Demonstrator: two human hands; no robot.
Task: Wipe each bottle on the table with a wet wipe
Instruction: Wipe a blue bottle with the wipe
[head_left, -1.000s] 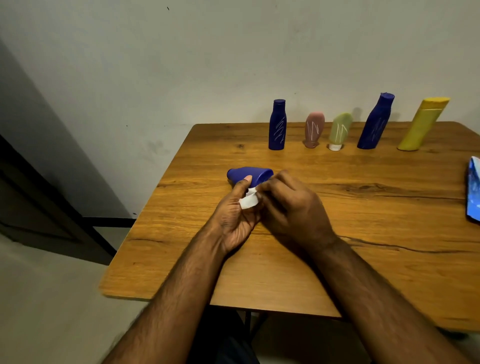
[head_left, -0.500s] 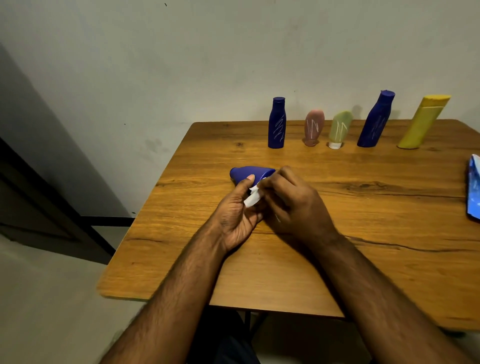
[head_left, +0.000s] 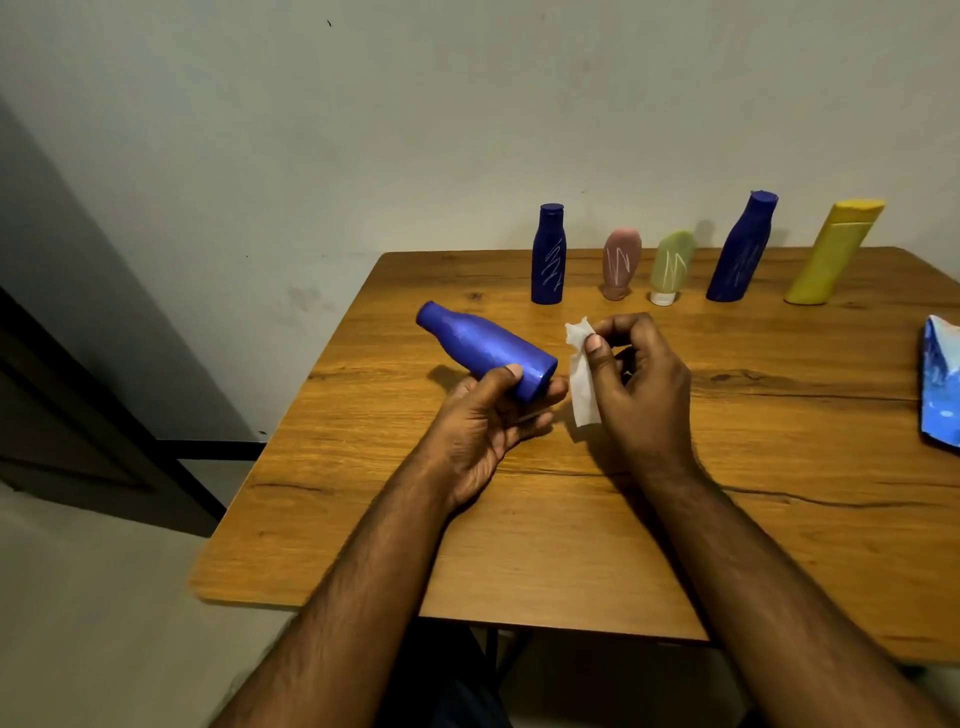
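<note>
My left hand (head_left: 485, 418) grips a blue bottle (head_left: 483, 351) by its base, holding it sideways above the wooden table (head_left: 753, 467) with its cap pointing left and away. My right hand (head_left: 641, 387) pinches a white wet wipe (head_left: 582, 382) just right of the bottle's base, apart from it. Along the table's far edge stand a dark blue bottle (head_left: 548, 254), a pink tube (head_left: 621, 265), a green tube (head_left: 671, 267), a second dark blue bottle (head_left: 742, 249) and a yellow bottle (head_left: 834, 252). White scribbles mark several of them.
A blue wet-wipe pack (head_left: 941, 387) lies at the table's right edge. A pale wall rises directly behind the row of bottles. The table's left edge drops to the floor, with a dark doorway further left.
My hands have come apart: the right hand pulled the wipe off the bottle to the right, and the left hand turned the bottle so its whole length shows.
</note>
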